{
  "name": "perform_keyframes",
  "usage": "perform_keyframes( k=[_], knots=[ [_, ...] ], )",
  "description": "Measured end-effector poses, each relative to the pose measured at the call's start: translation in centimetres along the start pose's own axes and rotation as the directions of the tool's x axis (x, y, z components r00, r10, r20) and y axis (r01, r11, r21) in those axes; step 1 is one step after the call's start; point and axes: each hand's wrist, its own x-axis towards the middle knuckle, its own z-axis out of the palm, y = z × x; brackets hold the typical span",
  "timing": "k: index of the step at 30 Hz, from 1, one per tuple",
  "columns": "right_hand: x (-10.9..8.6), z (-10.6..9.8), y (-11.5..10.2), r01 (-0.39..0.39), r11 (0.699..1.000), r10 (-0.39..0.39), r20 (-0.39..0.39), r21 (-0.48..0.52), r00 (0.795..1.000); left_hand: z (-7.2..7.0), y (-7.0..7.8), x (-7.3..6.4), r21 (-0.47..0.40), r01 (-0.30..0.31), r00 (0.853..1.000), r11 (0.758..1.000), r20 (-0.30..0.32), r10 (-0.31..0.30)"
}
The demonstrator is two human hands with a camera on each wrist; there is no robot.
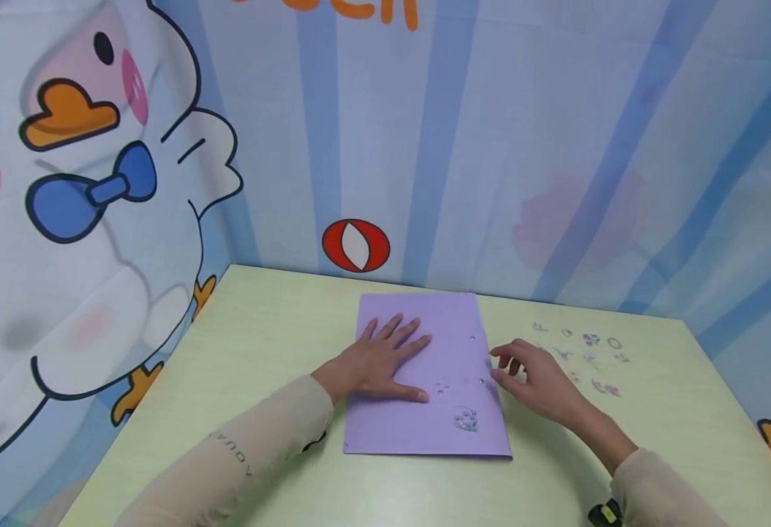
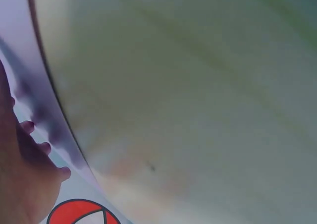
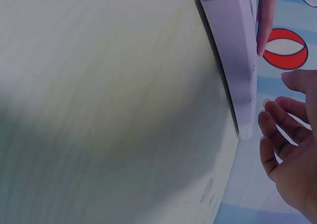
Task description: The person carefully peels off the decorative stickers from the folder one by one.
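A purple folder [image 1: 425,432] lies on the table with its long side pointing away from me. It carries a flower-bunch sticker [image 1: 466,419] at its lower right and small round studs along the right side. My left hand [image 1: 385,364] rests on the cover with its fingers spread. At the folder's right edge is my right hand [image 1: 537,380], its fingers loosely bent with nothing visible between them. In the right wrist view that hand [image 3: 297,140] appears beside the folder's thick edge [image 3: 230,45]; whether it touches is not clear.
Several small flower stickers [image 1: 591,357] are spread on the pale wooden table [image 1: 280,322] to the right of the folder. Behind the table hangs a blue-striped cloth [image 1: 491,146] with cartoon prints.
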Motion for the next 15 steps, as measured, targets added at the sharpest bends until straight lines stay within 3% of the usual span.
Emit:
perform_keyframes(
  k=[9,15],
  knots=[
    [1.3,2.3,-2.1,0.059,0.994,-0.067,0.075,0.094,0.995,0.7,0.6,0.6,0.007,-0.011,1.0,1.0,-0.007,0.011],
    [2.1,3.4,-3.3,0.086,0.994,-0.095,0.156,0.062,0.983,1.0,0.5,0.7,0.037,-0.01,1.0,0.999,0.027,0.009]
  ],
)
